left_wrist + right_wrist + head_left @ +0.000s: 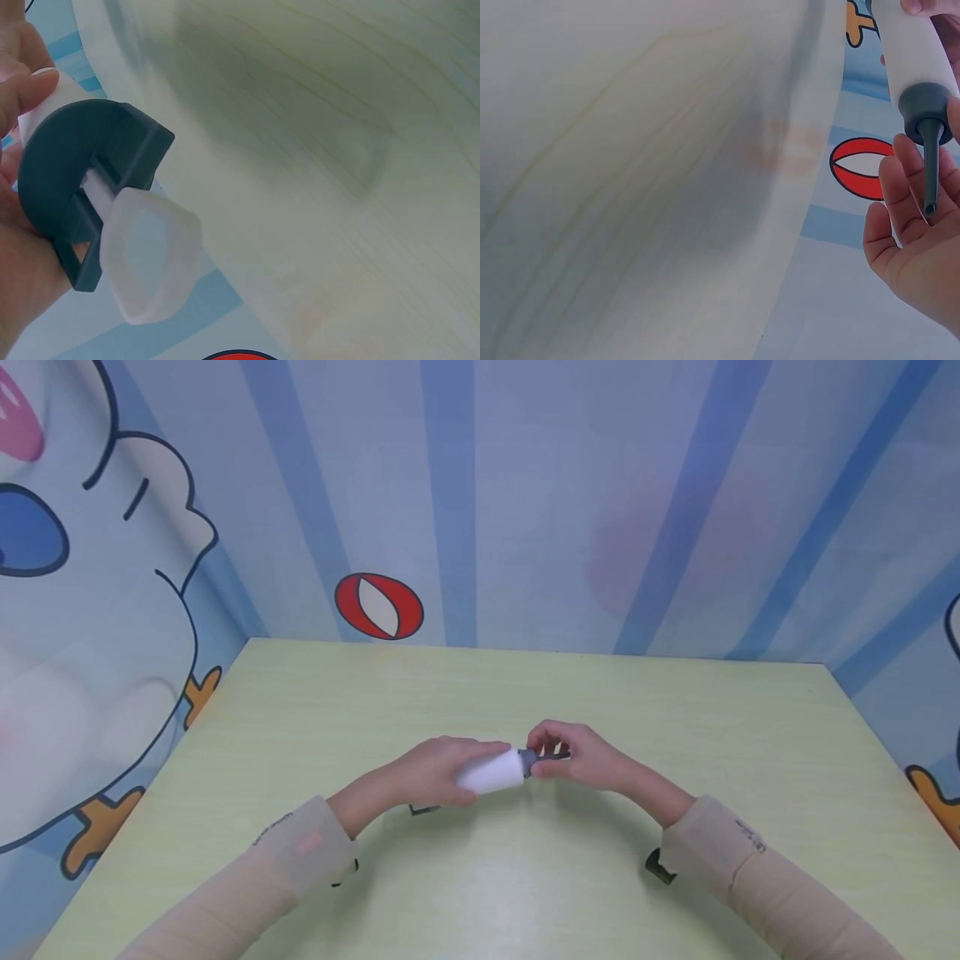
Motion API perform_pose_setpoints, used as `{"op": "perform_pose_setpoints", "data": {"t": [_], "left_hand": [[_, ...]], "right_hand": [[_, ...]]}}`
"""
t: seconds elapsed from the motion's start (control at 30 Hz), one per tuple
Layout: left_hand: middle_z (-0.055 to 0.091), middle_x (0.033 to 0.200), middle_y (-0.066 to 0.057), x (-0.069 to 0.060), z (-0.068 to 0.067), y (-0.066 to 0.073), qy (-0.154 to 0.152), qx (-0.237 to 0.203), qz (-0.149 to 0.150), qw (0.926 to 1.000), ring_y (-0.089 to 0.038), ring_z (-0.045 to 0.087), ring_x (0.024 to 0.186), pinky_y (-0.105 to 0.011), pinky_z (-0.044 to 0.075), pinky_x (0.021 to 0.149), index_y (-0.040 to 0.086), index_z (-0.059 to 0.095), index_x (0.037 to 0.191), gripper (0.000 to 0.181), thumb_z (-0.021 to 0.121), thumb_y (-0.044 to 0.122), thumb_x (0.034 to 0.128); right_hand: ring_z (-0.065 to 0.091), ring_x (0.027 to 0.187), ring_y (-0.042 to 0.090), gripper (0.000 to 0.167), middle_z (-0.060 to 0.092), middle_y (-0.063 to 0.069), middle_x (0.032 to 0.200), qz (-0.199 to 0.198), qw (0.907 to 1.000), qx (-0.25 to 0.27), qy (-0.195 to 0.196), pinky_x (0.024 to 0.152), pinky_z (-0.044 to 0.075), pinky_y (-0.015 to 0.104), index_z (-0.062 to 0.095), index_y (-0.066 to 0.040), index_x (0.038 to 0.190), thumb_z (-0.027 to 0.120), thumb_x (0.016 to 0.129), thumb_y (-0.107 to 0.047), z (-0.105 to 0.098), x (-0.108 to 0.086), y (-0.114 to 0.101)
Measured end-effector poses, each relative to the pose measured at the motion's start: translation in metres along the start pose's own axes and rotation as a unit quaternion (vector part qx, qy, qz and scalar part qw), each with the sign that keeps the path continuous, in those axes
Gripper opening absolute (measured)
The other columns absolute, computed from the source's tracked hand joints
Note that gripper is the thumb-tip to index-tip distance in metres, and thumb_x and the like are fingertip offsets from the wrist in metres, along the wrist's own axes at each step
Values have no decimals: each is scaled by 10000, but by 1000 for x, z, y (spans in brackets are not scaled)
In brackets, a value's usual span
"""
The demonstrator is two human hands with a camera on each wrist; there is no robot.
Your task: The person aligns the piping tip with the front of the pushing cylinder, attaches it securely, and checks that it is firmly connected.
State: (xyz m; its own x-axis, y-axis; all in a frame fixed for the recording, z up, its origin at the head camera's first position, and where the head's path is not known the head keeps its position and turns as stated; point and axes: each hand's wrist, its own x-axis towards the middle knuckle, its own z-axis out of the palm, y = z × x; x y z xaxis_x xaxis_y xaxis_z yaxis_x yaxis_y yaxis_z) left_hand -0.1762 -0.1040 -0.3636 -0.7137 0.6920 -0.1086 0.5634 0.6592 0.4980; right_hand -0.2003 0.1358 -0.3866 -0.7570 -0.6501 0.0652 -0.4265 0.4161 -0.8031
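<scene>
Grasping a white syringe-like tube point(493, 774) above the middle of the table point(420, 697), the left hand point(438, 771) steadied it while the right hand point(585, 755) pinched the dark nozzle collar point(920, 106) at its right end, seemingly adjusting that, the next move probably calling for a twist.

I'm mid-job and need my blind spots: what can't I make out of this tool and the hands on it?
- Head view: the dark flanged end and its white loop, largely hidden behind the left hand.
- Left wrist view: the thin nozzle, hidden beyond the dark flanged end.
- Right wrist view: the white tube's far end, cut off by the top edge; part of the right hand, cut off by the right edge.
</scene>
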Motion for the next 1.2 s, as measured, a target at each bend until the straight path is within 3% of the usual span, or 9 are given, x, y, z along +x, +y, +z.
{"op": "perform_pose_setpoints", "data": {"t": [0.23, 0.47, 0.67, 0.8, 1.03, 1.2], "left_hand": [[527, 1233, -18, 0, 0, 1, -67, 23, 23, 10000, -160, 510, 943, -319, 429, 754, 185, 382, 1345, 646, 644, 149, 756], [521, 1231, 9, 2, 0, 1, -85, -39, -2, 10000, -145, 499, 957, -306, 434, 768, 219, 371, 1350, 659, 655, 156, 759], [525, 1226, 18, 2, 1, 1, -108, 14, -37, 9999, -143, 501, 955, -305, 433, 766, 228, 374, 1348, 658, 655, 163, 756], [521, 1238, 14, 3, 1, 3, -86, 118, -30, 9999, -147, 505, 967, -313, 435, 773, 223, 373, 1349, 662, 657, 168, 753], [520, 1244, -6, 3, -1, 4, -92, 115, 9, 9999, -163, 510, 970, -324, 437, 772, 200, 372, 1352, 659, 654, 167, 757], [523, 1237, 18, 4, 0, 3, -100, 66, -64, 9999, -141, 504, 961, -300, 435, 772, 225, 371, 1351, 666, 662, 169, 755]], "right_hand": [[569, 832, 160, 289, 634, 74, 915, 57, 9999, -126, -29, 713, 426, 319, 537, -16, 1050, 607, 828, -188, -2, -1, 1], [570, 890, 191, 282, 608, 78, 956, 3, 9992, 178, -345, 788, 459, 351, 541, -70, 1040, 644, 798, -169, -1, -2, 2], [574, 820, 141, 262, 629, 88, 934, 140, 9991, 101, -389, 752, 471, 292, 570, -33, 1043, 605, 830, -180, 0, -2, 2], [601, 820, 181, 300, 644, 107, 944, 223, 9988, -6, -444, 706, 483, 255, 577, -1, 1074, 562, 861, -212, -2, -3, 0], [581, 903, 200, 420, 619, 77, 1012, 204, 9991, -212, -294, 796, 463, 357, 501, -57, 1186, 619, 819, -224, -5, -4, -4], [531, 878, 180, 346, 574, 32, 975, 61, 9995, -139, -270, 780, 427, 371, 521, -102, 1083, 667, 772, -149, -5, -4, -5]]}}
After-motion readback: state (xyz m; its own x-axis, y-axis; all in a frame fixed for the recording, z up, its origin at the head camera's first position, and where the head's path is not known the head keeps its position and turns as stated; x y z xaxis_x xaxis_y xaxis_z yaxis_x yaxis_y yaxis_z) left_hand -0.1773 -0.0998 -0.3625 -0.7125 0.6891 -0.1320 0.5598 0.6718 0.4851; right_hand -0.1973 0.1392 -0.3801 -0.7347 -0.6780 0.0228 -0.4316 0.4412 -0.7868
